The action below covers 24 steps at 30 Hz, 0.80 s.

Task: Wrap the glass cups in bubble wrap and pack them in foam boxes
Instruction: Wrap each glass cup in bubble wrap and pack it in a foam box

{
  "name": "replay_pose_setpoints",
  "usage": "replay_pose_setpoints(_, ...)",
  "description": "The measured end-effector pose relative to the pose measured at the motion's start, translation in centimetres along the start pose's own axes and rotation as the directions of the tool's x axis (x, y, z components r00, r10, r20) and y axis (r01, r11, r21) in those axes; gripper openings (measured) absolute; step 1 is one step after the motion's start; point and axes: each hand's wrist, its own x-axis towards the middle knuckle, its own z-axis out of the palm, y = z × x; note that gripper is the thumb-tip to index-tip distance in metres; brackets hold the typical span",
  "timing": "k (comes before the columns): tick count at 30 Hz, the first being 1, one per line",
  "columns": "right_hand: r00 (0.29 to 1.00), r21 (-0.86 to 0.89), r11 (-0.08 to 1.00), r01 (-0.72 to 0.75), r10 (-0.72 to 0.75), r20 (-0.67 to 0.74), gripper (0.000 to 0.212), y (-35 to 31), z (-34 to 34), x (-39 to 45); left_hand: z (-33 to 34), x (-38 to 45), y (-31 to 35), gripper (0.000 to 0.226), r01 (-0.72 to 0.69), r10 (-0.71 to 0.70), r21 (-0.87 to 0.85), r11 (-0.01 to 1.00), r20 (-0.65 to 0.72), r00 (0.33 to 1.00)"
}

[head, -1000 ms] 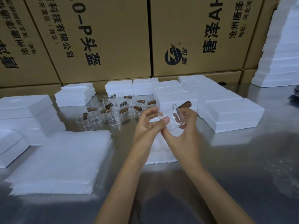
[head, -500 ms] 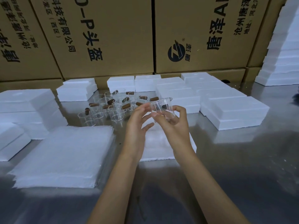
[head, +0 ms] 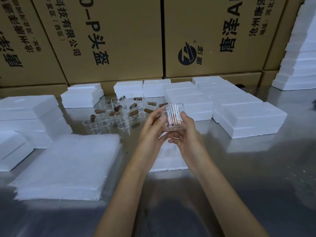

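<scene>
Holding a clear glass cup [head: 173, 117] above the steel table [head: 239, 168], both hands meet at mid-scene; the right hand [head: 185, 134] curls round the cup's near side and base, thumb up along its wall; the left hand [head: 152, 130] closes on the cup's left side, where a brown handle shows only faintly behind the fingers; the cup stands roughly upright, mouth upward, ribbed lines showing on its wall; beneath the hands lies an open foam box [head: 168, 159], partly hidden by the forearms; to the left of it, a stack of bubble wrap sheets [head: 68, 168] lies flat on the table, near its front edge; beyond the stack, a cluster of glass cups with brown handles [head: 119, 115] stands on the table, some upright, the handles pointing various ways; white foam boxes [head: 248, 120] sit closed in rows to the right and behind, with more at the far left [head: 25, 113]; printed cardboard cartons [head: 205, 40] form the wall behind; a tall pile of white foam [head: 301, 57] rises at the far right
</scene>
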Motion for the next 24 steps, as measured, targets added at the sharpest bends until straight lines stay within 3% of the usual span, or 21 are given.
replay_pose_setpoints(3,0.994,-0.145,0.988,0.046,-0.059,-0.089,0.047,0.0,0.2,-0.3,-0.2,-0.2,0.2,0.031,-0.038,0.038,-0.009,0.999,-0.042,0.998)
replay_pose_setpoints(6,0.962,-0.262,0.949,0.173,-0.22,-0.162,0.054,0.3,0.3,-0.8,-0.3,-0.2,0.4,0.04,-0.097,0.102,0.044,0.994,-0.112,0.988)
replay_pose_setpoints(9,0.928,-0.434,0.863,0.26,-0.348,-0.136,0.062,0.8,0.4,-1.0,-0.2,-0.5,0.5,0.045,-0.157,0.171,0.108,0.982,-0.138,0.975)
replay_pose_setpoints(11,0.916,-0.46,0.841,0.285,-0.38,-0.128,0.058,0.9,0.6,-1.1,0.0,-0.6,0.6,0.051,-0.184,0.2,0.128,0.975,-0.127,0.972)
replay_pose_setpoints(14,0.915,-0.359,0.886,0.293,-0.368,-0.162,0.043,0.9,0.4,-1.1,0.1,-0.5,0.6,0.078,-0.201,0.225,0.167,0.965,-0.144,0.964)
replay_pose_setpoints(17,0.948,-0.156,0.97,0.184,-0.217,-0.231,0.04,0.5,0.1,-0.9,-0.2,-0.3,0.4,0.107,-0.169,0.176,0.058,0.984,-0.151,0.973)
replay_pose_setpoints(21,0.988,0.277,0.961,0.021,0.022,-0.152,0.03,-0.2,-0.5,-0.5,-0.7,-0.4,0.1,0.084,-0.107,0.115,0.193,0.975,-0.032,0.993)
replay_pose_setpoints(24,0.995,0.429,0.898,-0.094,0.102,0.004,0.034,-0.3,-0.5,-0.7,-0.2,-0.5,-0.3,0.075,-0.106,0.109,0.265,0.959,0.0,0.994)
